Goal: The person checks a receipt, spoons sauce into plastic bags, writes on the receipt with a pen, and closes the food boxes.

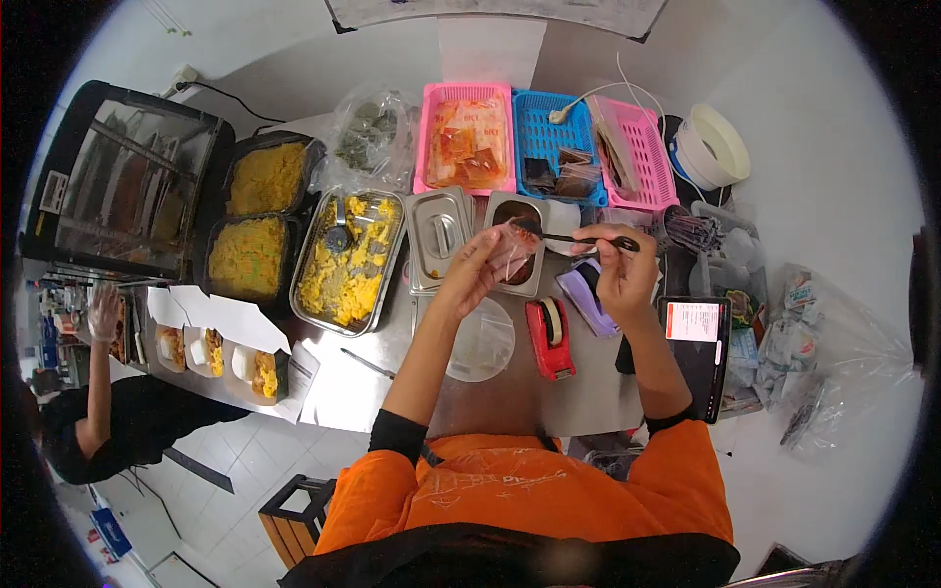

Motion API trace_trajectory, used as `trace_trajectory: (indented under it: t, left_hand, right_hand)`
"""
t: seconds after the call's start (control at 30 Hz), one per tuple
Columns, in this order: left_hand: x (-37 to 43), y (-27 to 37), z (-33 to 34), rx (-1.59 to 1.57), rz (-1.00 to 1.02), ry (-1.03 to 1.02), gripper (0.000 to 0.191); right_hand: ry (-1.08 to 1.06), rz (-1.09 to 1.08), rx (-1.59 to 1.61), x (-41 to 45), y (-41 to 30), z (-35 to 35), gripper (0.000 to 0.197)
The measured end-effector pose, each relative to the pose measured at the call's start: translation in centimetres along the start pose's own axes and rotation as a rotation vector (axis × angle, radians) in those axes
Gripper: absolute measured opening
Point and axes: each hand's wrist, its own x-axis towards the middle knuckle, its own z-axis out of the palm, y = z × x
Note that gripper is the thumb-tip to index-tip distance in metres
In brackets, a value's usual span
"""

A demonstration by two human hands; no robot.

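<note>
My left hand (468, 270) pinches a small clear plastic bag (517, 257) that has some reddish stuff inside. A black spoon (560, 237) is held by its handle in my right hand (625, 270). The spoon's head is at the bag's upper edge; whether it is inside cannot be made out. Below both hands stands a steel food pan (540, 208) with dark red sauce (507, 212), partly hidden by the bag and hand. Steel pan lids (435, 246) lie stacked just left of it. A round clear plastic lid or tub (481, 345) is under my left forearm.
A red tape dispenser (550, 338), purple stapler-like object (586, 294) and tablet (691, 367) lie rightward. Behind are pink (421, 136) and blue baskets (523, 140). Left are a tray of scrambled egg (345, 279), filled food boxes (253, 367) and a co-worker's gloved hand (103, 312).
</note>
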Motion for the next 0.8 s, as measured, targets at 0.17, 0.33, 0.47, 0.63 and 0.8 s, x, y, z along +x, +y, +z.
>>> trace_trajectory:
  t: [0.17,0.33,0.47,0.63,0.8]
  left_hand:
    - [0.4,-0.3,-0.5,-0.036,0.084,-0.133,0.033]
    - [0.2,-0.2,-0.3,-0.065,0.076,-0.065,0.035]
    - [0.2,0.0,-0.4,-0.085,0.087,-0.086,0.035]
    - [0.2,-0.1,0.0,-0.105,0.09,-0.083,0.032]
    - [0.2,-0.2,-0.1,-0.095,0.109,-0.072,0.032]
  right_hand:
    - [-0.02,-0.002,-0.034,0.1,-0.6,0.3,0.017]
    - [0.006,-0.073,-0.047,0.3,-1.0,0.2,0.018]
    - [0.03,-0.164,-0.074,0.2,-0.7,0.2,0.018]
    - [0.05,-0.175,-0.038,0.3,-0.9,0.3,0.018]
    - [0.095,-0.108,-0.04,0.4,-1.4,0.1,0.017]
